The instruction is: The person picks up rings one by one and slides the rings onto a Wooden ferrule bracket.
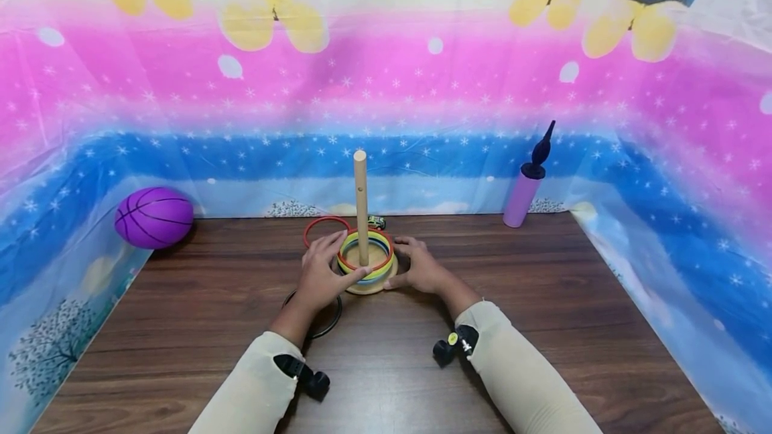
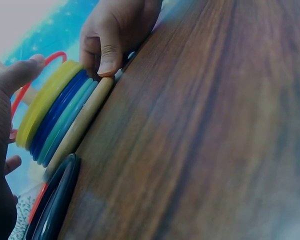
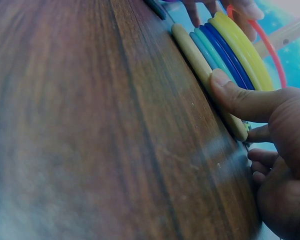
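A wooden ring-toss stand stands on the table, its upright peg (image 1: 361, 206) rising from a round base (image 3: 194, 54). Yellow rings (image 3: 242, 47), blue rings (image 2: 59, 112) and teal rings (image 2: 70, 119) lie stacked around the peg on the base. My left hand (image 1: 326, 273) holds a red ring (image 3: 275, 55) at its left side, between thumb and fingers; this ring circles the peg, tilted above the yellow ones. On the right, my right hand (image 1: 422, 268) grips the base's edge, thumb on top and fingers round its far side.
Another red ring (image 1: 309, 228) lies behind my left hand, and dark rings (image 1: 335, 319) lie near its wrist. Behind the stand is a small toy car (image 1: 377, 222). A purple ball (image 1: 154, 218) sits back left; a purple hand pump (image 1: 522, 201) stands back right by the printed cloth.
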A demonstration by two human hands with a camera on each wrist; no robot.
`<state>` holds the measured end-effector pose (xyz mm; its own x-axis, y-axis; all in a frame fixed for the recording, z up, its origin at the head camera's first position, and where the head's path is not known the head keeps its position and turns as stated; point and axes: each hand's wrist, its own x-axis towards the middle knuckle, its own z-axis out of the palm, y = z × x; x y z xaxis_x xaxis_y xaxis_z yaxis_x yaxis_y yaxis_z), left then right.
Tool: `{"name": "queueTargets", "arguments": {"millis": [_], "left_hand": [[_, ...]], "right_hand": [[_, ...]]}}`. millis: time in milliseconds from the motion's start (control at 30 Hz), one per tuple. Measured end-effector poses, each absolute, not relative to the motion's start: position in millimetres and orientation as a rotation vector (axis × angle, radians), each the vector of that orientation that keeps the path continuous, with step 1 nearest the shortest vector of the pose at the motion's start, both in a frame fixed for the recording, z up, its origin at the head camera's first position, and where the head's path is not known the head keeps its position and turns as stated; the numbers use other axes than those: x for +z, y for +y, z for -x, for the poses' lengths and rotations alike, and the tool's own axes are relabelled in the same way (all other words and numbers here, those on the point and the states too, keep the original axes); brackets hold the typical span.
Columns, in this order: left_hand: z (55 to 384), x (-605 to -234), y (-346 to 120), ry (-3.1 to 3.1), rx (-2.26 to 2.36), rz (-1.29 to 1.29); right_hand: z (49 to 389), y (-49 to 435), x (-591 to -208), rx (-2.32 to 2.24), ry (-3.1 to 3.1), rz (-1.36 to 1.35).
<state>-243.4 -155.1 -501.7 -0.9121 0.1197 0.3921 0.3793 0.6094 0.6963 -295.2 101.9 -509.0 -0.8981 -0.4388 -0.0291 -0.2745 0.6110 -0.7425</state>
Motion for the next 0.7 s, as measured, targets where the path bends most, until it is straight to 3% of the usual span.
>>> {"name": "queueTargets", "arguments": {"millis": [700], "left_hand": [[243.3, -505.9, -155.6, -2.52, -1.208, 0.467]], "right_hand": [[293.1, 101.8, -506.6, -1.16, 2.62, 0.594]]}}
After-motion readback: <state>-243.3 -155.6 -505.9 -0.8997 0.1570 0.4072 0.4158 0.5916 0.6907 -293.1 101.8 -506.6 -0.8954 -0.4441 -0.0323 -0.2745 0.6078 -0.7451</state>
